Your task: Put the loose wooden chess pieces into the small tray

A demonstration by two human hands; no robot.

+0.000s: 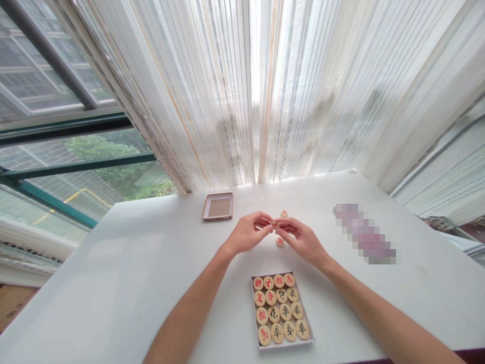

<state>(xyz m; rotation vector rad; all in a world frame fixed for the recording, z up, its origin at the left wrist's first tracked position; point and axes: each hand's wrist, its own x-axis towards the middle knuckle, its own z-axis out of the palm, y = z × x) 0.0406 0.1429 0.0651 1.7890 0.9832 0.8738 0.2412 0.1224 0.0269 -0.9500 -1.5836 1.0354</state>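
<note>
Both of my hands meet near the middle of the table. Between their fingertips is a round xiangqi piece [275, 225] with a red mark. My left hand [250, 231] pinches its left side, and my right hand [301, 237] pinches its right side. One xiangqi piece with a red character [284, 213] lies just beyond my fingers. Another red-marked piece [280, 241] lies on the near side, close to my right thumb. Nearer to me, a shallow box [312, 337] holds rows of round pieces with red or black characters.
A box lid [204, 215] lies inside-up at the back left of the white table [144, 283]. To the right is a pixelated, elongated object [366, 235]. Striped curtains [212, 91] hang along the table's far edge, with a window [87, 151] at the left.
</note>
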